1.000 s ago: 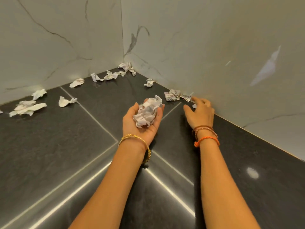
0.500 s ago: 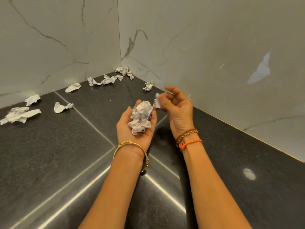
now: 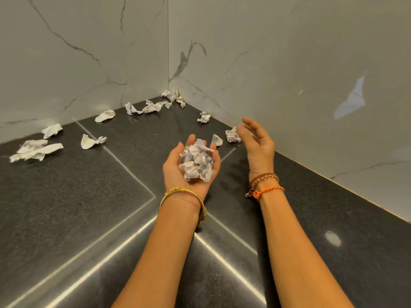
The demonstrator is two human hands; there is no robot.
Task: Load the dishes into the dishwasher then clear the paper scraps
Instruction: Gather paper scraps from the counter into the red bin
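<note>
My left hand [image 3: 175, 170] is held palm up over the dark counter [image 3: 77, 196] and cups a heap of crumpled paper scraps [image 3: 196, 162]. My right hand [image 3: 258, 143] hovers to its right with fingers straight and holds nothing. Its fingertips are close to a crumpled scrap [image 3: 232, 135] near the wall. Another small scrap [image 3: 216, 140] lies just beyond my left fingertips. Further scraps lie along the back: one [image 3: 204, 117] by the right wall, a cluster [image 3: 172, 95] in the corner, and several [image 3: 36, 150] at the far left.
Marble-patterned walls [image 3: 289, 63] meet in a corner behind the counter and close it off at the back and right. Pale seams cross the counter [image 3: 124, 165]. A bright light spot [image 3: 333, 238] reflects on the surface at right. No dishwasher is in view.
My right hand dropped the scrap it pinched onto the heap in my left palm, then opened and moved back right toward the wall. The view shifted slightly.
</note>
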